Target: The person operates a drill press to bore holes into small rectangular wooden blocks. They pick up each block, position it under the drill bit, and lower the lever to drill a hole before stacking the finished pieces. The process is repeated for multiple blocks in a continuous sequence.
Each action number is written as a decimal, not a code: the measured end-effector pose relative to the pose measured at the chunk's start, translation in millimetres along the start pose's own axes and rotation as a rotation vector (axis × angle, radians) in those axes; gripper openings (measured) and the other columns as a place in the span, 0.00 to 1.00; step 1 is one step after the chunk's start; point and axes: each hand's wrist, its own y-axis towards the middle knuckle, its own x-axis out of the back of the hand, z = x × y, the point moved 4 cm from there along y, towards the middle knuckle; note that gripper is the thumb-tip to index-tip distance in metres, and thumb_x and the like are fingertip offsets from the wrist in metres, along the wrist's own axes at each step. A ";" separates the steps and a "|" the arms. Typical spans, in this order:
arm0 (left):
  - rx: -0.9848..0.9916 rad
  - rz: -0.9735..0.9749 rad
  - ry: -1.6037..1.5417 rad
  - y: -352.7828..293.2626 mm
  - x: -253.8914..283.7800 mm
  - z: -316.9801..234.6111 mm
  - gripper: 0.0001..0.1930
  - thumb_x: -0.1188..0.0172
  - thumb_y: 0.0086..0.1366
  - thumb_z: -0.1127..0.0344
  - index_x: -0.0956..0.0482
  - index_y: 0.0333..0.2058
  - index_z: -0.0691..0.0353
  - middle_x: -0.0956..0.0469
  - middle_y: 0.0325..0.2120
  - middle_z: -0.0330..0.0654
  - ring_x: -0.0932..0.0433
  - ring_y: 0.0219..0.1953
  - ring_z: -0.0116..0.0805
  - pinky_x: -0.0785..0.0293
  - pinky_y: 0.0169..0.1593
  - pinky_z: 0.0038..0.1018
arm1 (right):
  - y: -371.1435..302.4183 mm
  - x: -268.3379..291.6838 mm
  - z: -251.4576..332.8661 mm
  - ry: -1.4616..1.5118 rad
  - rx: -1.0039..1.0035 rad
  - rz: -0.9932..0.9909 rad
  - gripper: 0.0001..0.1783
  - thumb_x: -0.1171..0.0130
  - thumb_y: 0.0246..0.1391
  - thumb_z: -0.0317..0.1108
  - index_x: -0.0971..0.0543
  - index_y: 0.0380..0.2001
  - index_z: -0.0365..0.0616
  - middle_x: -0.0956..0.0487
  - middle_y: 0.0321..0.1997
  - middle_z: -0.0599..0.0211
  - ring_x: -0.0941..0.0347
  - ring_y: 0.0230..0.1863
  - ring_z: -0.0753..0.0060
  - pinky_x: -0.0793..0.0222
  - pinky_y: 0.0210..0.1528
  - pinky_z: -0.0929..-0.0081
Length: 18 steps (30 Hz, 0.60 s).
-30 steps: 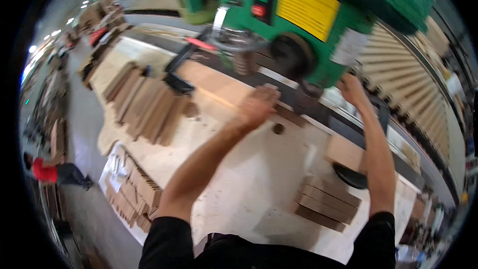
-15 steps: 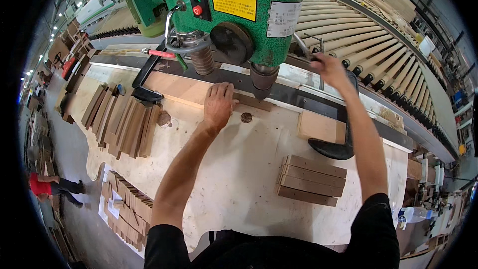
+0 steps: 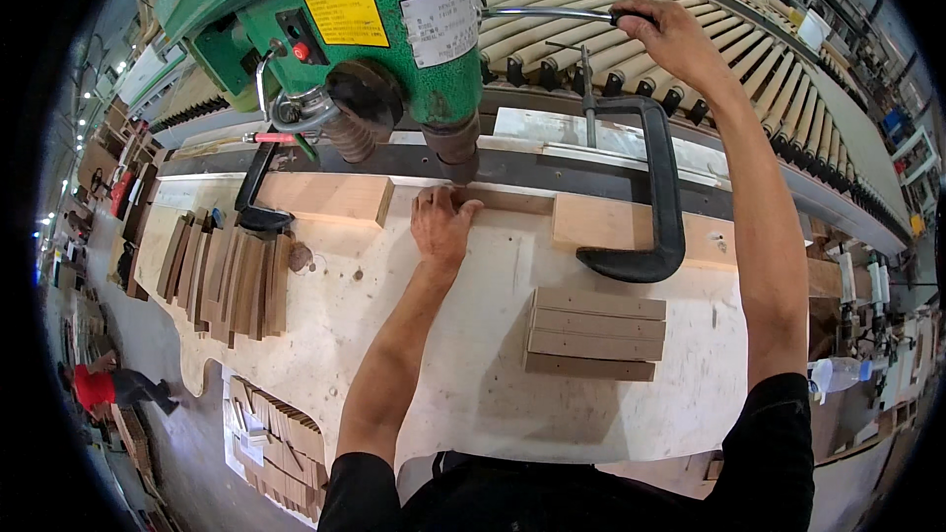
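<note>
My left hand [image 3: 440,229] presses a narrow brown wooden strip [image 3: 517,202] against the fence, its fingers over the strip's edge. That strip lies between two pale wooden blocks, its right end at the right block [image 3: 603,224]. Just above my fingers hangs the chuck [image 3: 453,153] of a green drill press [image 3: 434,69]; I cannot make out the bit. Out to the right, my right hand [image 3: 675,39] is closed round the black-ended handle of the press's metal lever [image 3: 552,12].
Black C-clamps, one at the right [image 3: 662,187] and one at the left [image 3: 258,187], hold down the blocks. Several brown strips stand in a row [image 3: 227,276] at left; a small stack [image 3: 596,330] lies at right. Behind the fence runs a roller conveyor [image 3: 552,49]. A person in red [image 3: 97,389] is far left.
My left hand and the strip have moved right, away from the left block. My right hand has gone farther out, with the lever now stretched to the right. The whole view has shifted.
</note>
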 end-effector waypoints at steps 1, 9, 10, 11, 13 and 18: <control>0.012 0.012 0.020 1.5 0.1 0.8 0.18 0.28 0.48 0.58 0.19 0.36 0.61 0.22 0.34 0.46 0.24 0.40 0.48 0.28 0.47 0.41 | -0.2 -3.7 -1.6 0.001 -0.016 0.024 0.18 0.44 0.61 0.39 0.21 0.50 0.41 0.18 0.36 0.56 0.23 0.40 0.66 0.31 0.47 0.68; 0.140 0.075 -0.392 3.5 -1.1 16.8 0.09 0.32 0.53 0.69 0.19 0.33 0.66 0.22 0.30 0.46 0.22 0.35 0.46 0.26 0.39 0.39 | -21.3 -110.1 -42.9 -0.010 0.009 0.116 0.19 0.40 0.55 0.42 0.20 0.46 0.44 0.19 0.40 0.50 0.23 0.44 0.44 0.29 0.44 0.55; 0.259 0.134 -0.517 2.8 0.4 21.6 0.08 0.33 0.53 0.71 0.19 0.32 0.66 0.22 0.30 0.46 0.22 0.33 0.46 0.25 0.37 0.38 | -18.9 -121.9 -24.6 -0.041 -0.020 0.229 0.17 0.40 0.56 0.43 0.20 0.44 0.46 0.20 0.39 0.49 0.25 0.45 0.43 0.30 0.44 0.53; 0.252 0.134 -0.497 3.4 5.2 22.2 0.07 0.33 0.54 0.73 0.18 0.32 0.67 0.22 0.30 0.46 0.22 0.32 0.44 0.25 0.35 0.36 | -15.5 -142.0 -20.4 0.010 -0.047 0.258 0.15 0.41 0.56 0.44 0.21 0.42 0.47 0.20 0.38 0.48 0.25 0.45 0.41 0.30 0.43 0.52; 0.232 0.143 -0.467 5.7 12.9 18.6 0.06 0.34 0.54 0.76 0.18 0.32 0.70 0.22 0.29 0.47 0.22 0.29 0.39 0.25 0.32 0.32 | -5.8 -173.5 -21.3 0.013 -0.089 0.343 0.18 0.41 0.56 0.45 0.20 0.45 0.48 0.20 0.41 0.50 0.25 0.47 0.43 0.30 0.45 0.53; 0.022 0.078 -0.320 6.5 15.1 25.1 0.05 0.34 0.53 0.73 0.17 0.30 0.65 0.22 0.28 0.45 0.22 0.31 0.43 0.25 0.34 0.34 | 8.5 -222.6 -14.9 0.019 0.019 0.213 0.24 0.40 0.56 0.48 0.23 0.52 0.46 0.20 0.49 0.53 0.26 0.52 0.47 0.29 0.51 0.56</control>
